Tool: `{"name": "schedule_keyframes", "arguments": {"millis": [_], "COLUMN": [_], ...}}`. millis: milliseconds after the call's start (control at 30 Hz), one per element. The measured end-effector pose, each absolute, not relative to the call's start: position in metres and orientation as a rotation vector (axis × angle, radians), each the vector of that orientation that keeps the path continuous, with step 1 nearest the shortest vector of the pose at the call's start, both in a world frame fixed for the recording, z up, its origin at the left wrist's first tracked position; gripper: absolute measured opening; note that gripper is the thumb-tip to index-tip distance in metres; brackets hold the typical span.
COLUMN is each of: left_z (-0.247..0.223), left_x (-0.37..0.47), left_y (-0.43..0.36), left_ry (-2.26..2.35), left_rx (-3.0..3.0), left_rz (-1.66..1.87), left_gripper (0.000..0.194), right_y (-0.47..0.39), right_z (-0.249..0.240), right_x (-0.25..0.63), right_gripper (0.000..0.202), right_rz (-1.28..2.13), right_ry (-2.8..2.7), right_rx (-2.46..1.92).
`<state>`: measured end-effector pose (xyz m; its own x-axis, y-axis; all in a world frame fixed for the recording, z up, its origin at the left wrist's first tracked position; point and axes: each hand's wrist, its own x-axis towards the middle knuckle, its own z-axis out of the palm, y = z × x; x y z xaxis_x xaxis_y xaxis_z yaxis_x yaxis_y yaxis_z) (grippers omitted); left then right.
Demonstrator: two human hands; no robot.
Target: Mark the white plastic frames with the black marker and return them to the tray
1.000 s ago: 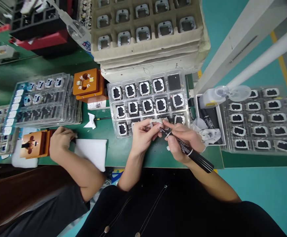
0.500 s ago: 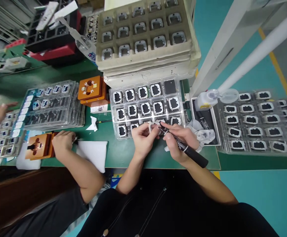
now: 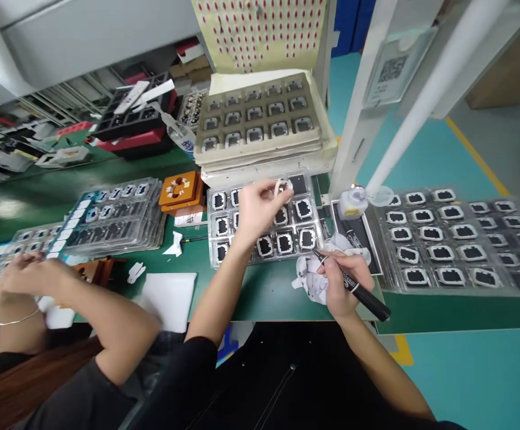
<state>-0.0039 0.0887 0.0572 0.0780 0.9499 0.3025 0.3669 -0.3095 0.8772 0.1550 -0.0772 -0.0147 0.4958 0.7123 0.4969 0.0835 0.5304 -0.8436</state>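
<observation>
Two bare hands busy over green bench [image 3: 262,307]: with our left hand [image 3: 260,209], we pinch small white ring-shaped frame [image 3: 279,186] above clear plastic compartment tray [image 3: 317,222], beside its far-right black-floored pocket [image 3: 300,185]. In our right hand [image 3: 347,279], we grip black cylindrical marker [image 3: 369,301], tip near tray's near-right corner, crumpled white cloth [image 3: 310,279] just beside. Co-worker's hands [image 3: 27,275] blur; we cannot tell their grip.

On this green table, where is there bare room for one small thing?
Bare tabletop shows in front of the clear tray, between the white sheet and the crumpled wipe; the left forearm hangs over part. A narrow strip shows before the far-right trays. Around the right hand it is crowded: wipe, bottle, box.
</observation>
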Motion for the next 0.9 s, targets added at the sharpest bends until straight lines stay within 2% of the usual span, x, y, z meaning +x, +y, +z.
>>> {"name": "schedule_keyframes", "arguments": {"millis": [167,367,533,733,900], "left_z": [0.052,0.048,0.047,0.048,0.061], "left_x": [0.028,0.022,0.02,0.036,0.016], "left_y": [0.137,0.132,0.123,0.116,0.075], "left_ry": [1.503,1.605,1.633,1.587,1.481], "left_rx": [1.809,1.997,2.043,2.108,2.067], "left_rz": [1.088,0.958,0.936,0.896,1.019], "left_gripper": [0.034,0.011,0.015,0.008,0.016], "right_y": [-0.079,-0.079,-0.081,-0.084,-0.087], "right_z": [-0.015,-0.026,-0.036,-0.041,-0.045], "right_x": [0.159,0.163,0.161,0.162,0.166], "right_gripper": [0.015,0.017,0.013,0.012,0.011], "right_rz": [0.454,0.482,0.545,0.546,0.507], "right_ry": [-0.975,-0.966,-0.989,-0.99,-1.0], "right_rx": [-0.982,-0.986,-0.98,-0.996,-1.039]}}
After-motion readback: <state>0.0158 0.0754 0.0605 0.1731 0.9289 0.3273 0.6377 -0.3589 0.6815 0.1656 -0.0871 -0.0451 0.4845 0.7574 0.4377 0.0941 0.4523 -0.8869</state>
